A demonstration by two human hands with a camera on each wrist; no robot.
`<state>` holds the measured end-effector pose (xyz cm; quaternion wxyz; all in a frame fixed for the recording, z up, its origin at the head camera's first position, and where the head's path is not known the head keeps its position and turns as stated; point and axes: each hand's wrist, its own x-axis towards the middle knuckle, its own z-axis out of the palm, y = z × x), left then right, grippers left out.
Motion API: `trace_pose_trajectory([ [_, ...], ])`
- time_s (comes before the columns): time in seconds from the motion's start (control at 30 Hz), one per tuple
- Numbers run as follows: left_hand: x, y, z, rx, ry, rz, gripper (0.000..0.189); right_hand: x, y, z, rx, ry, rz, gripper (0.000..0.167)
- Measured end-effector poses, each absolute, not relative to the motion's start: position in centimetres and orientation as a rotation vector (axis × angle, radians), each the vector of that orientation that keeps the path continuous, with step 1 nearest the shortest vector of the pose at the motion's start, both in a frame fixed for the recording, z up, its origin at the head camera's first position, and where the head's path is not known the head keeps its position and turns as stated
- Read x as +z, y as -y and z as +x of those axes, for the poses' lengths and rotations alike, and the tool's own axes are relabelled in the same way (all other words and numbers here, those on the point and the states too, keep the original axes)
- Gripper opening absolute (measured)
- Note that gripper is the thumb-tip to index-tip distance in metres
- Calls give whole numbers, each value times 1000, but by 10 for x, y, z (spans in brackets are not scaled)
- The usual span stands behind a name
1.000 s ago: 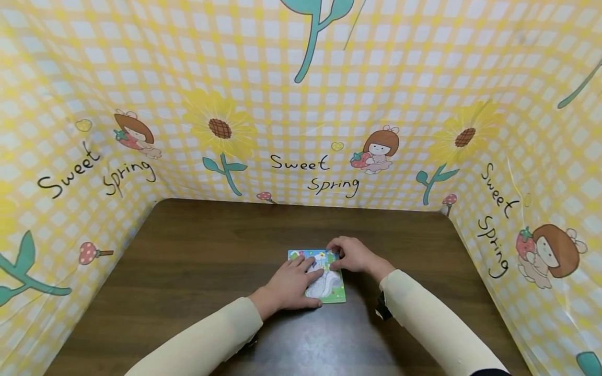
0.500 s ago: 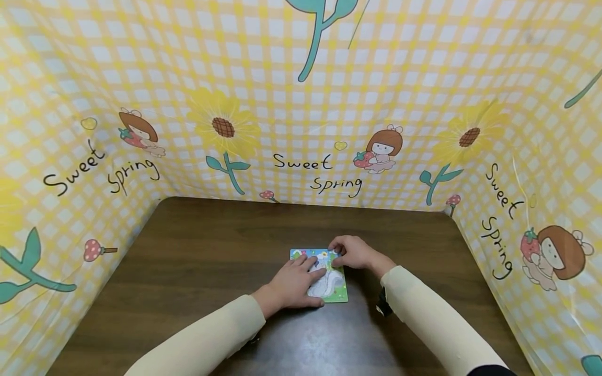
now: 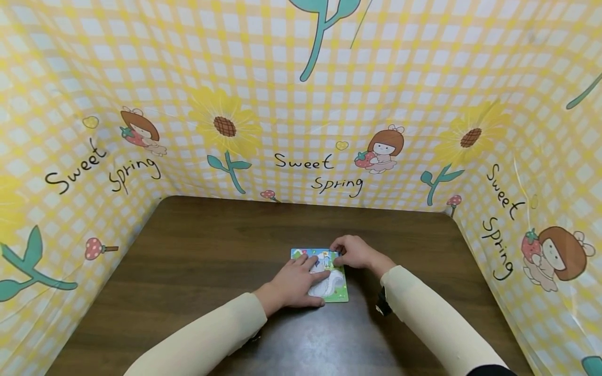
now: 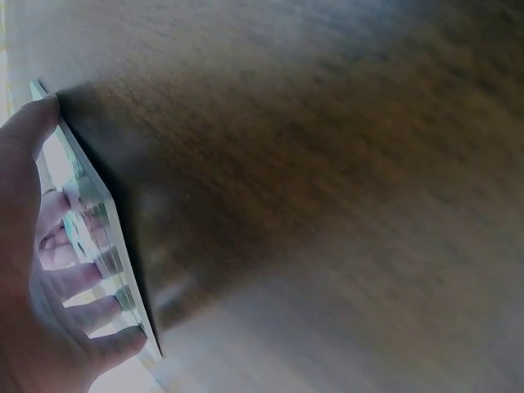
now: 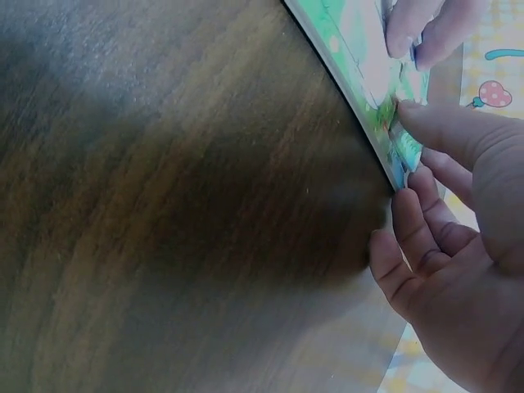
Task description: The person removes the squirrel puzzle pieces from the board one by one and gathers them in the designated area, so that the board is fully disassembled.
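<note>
A small, thin picture board (image 3: 337, 293) lies on the brown table, printed with a pale figure among green and blue. My left hand (image 3: 295, 283) rests across its left half with fingers spread, covering part of the picture. In the left wrist view, that hand's thumb (image 4: 37, 123) and fingertips sit at the board's edge (image 4: 123, 254). My right hand (image 3: 356, 253) is at the far right corner. In the right wrist view, its thumb (image 5: 434, 127) presses on the printed face (image 5: 337, 37) while curled fingers meet the corner from outside.
A wooden table (image 3: 197, 230) surrounds the board. Yellow checked cloth (image 3: 301, 125) with flowers and cartoon figures walls off the back and both sides. A black band (image 3: 383, 303) shows at the right wrist.
The whole head view has shifted slightly. My left index finger has edged a little to the right over the board; the right hand keeps its place at the corner.
</note>
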<state>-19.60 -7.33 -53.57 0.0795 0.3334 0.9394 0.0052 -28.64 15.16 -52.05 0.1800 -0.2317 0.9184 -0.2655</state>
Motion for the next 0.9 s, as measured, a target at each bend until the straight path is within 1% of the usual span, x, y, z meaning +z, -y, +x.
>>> trace_pose_trajectory([
  [0.2, -536, 74, -196, 24, -2805, 991, 77, -517, -153, -285, -758, -2613, -667, 22],
  [0.5, -535, 74, -193, 59, -2806, 978, 77, -516, -158, -282, -787, -2619, -733, 23],
  [0.67, -534, 75, -193, 55, -2803, 978, 77, -518, -160, -279, -903, -2607, -695, 21],
  [0.9, -536, 75, -194, 49, -2788, 970, 77, -525, -159, -277, -1077, -2612, -611, 11],
])
